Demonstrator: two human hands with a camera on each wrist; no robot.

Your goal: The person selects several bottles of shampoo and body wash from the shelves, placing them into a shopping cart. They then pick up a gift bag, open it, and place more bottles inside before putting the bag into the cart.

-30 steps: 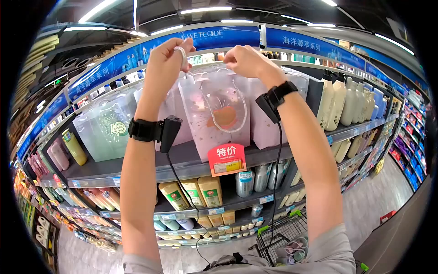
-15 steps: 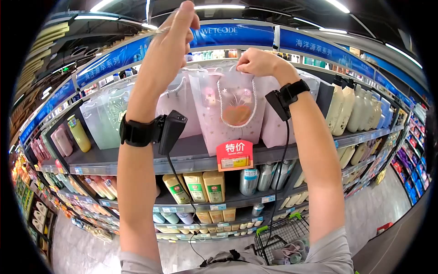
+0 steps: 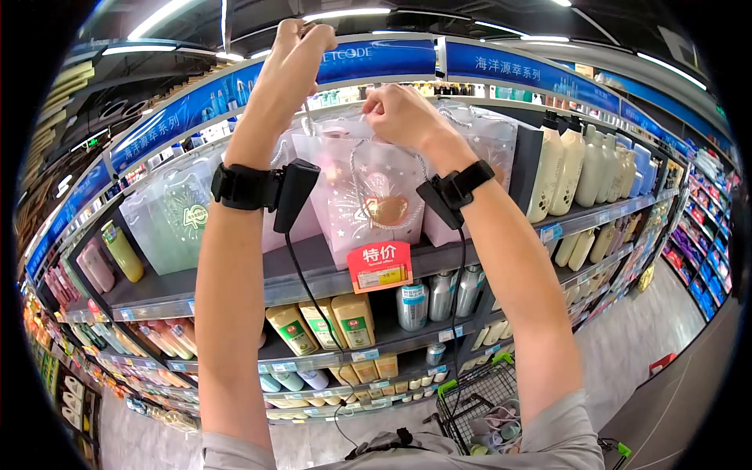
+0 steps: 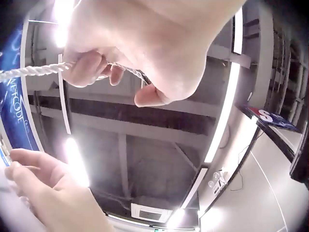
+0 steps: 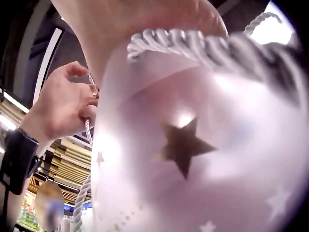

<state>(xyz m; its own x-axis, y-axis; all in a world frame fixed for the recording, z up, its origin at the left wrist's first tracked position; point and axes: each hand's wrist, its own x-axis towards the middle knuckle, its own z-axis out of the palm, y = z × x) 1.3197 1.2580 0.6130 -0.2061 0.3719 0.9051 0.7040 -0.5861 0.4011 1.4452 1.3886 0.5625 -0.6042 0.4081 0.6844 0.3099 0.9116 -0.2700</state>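
A translucent pink gift bag (image 3: pixel 368 176) with silver stars and a white rope handle stands on the upper shelf in the head view. My left hand (image 3: pixel 290 74) is raised above the bag's left side. A twisted white rope handle (image 4: pixel 41 71) runs into its curled fingers in the left wrist view. My right hand (image 3: pixel 403 113) is bent over the bag's top edge, fingers curled there and fingertips partly hidden. Close up in the right wrist view are the bag's frosted side with a star (image 5: pixel 186 147) and a thick rope (image 5: pixel 212 48).
Neighbouring gift bags stand on both sides, a green one (image 3: pixel 176 211) at the left. A red price card (image 3: pixel 380 266) hangs from the shelf edge. Pump bottles (image 3: pixel 568 168) line the right. Below are more bottles (image 3: pixel 356 321) and a shopping cart (image 3: pixel 478 399).
The left hand rose, then came down slightly, keeping the rope. The right hand has moved a little left along the bag's top. The head view has shifted slightly.
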